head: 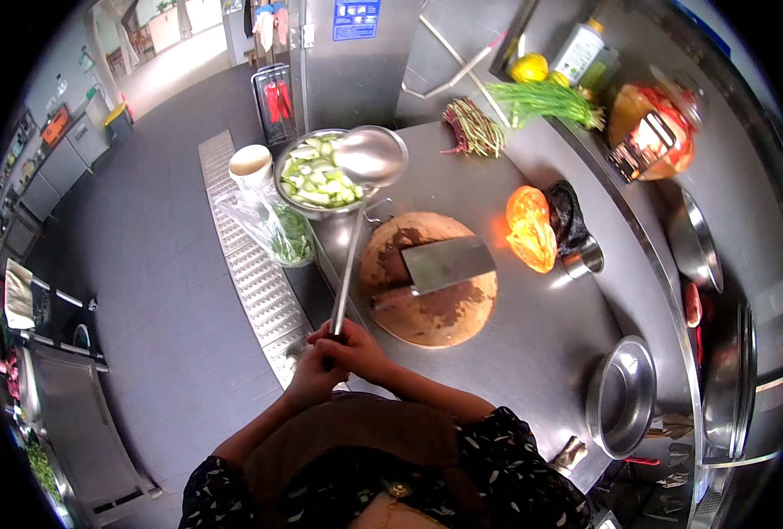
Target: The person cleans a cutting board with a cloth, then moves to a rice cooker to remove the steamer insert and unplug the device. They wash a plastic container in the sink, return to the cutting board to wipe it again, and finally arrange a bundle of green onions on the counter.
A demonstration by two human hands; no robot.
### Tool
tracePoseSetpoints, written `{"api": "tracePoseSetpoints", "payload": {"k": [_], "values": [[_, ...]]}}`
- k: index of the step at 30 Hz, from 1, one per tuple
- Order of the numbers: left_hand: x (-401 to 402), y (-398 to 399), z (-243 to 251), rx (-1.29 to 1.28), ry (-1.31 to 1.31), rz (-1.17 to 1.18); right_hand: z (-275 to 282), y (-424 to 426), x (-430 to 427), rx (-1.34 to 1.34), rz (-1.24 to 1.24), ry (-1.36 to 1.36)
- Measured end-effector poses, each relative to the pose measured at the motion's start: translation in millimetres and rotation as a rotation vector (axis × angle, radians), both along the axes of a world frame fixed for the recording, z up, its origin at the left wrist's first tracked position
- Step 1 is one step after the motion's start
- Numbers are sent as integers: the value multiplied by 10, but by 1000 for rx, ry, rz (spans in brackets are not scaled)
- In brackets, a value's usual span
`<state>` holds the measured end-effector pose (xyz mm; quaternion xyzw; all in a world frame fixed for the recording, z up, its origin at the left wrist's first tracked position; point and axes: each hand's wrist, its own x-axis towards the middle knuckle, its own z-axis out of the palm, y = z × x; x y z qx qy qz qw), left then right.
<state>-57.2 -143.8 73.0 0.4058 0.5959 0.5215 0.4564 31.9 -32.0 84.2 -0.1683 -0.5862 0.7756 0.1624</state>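
Both of my hands are wrapped around the dark handle end of a long metal ladle point(349, 271), close to my body. My left hand point(315, 373) is lower and to the left; my right hand point(358, 347) lies against it on the right. The ladle's wide bowl point(371, 156) overlaps the right side of a steel bowl point(292, 200) filled with cut pale green vegetable pieces point(313, 173). To the right of the shaft, a cleaver point(450, 263) rests flat on a round wooden chopping block point(431, 330), its handle pointing left.
A bagged leafy vegetable point(289, 235) and a whitish tub point(250, 165) stand left of the bowl. On the steel counter point(537, 330) are an orange bag point(530, 228), a steel cup point(584, 256), a bundle of long stems point(474, 129) and an empty steel basin point(621, 397).
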Motion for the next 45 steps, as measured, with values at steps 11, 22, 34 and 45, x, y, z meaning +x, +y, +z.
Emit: {"api": "tracePoseSetpoints", "payload": {"k": [11,22,34,45], "values": [[-2474,-308,-238,-239,248,198,-21,1029,-252,785,-924,-472],[-3175,503,-436,-224,286,11,206,1689,-784,979,-718,-733],[-3423,2086,-90,-186,240,-58,48,2653,-661,740,-263,-647],[-3349,2842,-240,-404,520,233,120,5090,-910,1194,-686,-834]]}}
